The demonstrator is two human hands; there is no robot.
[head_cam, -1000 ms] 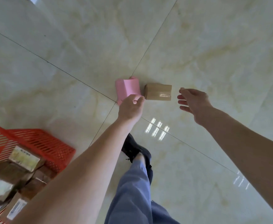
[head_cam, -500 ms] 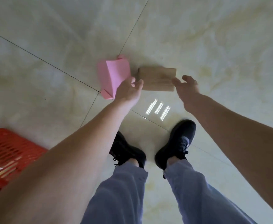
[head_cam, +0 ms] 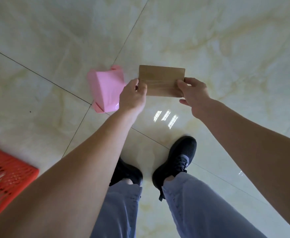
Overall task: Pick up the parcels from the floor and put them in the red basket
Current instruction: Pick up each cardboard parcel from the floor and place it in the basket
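Observation:
A flat brown cardboard parcel (head_cam: pixel 161 79) is held between both hands in front of me, above the tiled floor. My left hand (head_cam: pixel 132 97) grips its left end with the thumb on top. My right hand (head_cam: pixel 194 93) pinches its right end. A pink plastic-wrapped parcel (head_cam: pixel 106 90) sits just left of my left hand, its right side hidden behind that hand; whether the fingers touch it I cannot tell. The red basket (head_cam: pixel 20 170) shows at the lower left edge, partly cut off and partly behind my left forearm.
The glossy marble-patterned floor (head_cam: pixel 226 48) stretches all around, crossed by dark grout lines. My two black shoes (head_cam: pixel 176 158) and blue trouser legs stand directly below the hands. Parcels show through the basket's slats.
Both hands have closed on the ends of the brown parcel, which now looks larger and nearer. My left hand shifted right, off the pink parcel. The view tilted down further.

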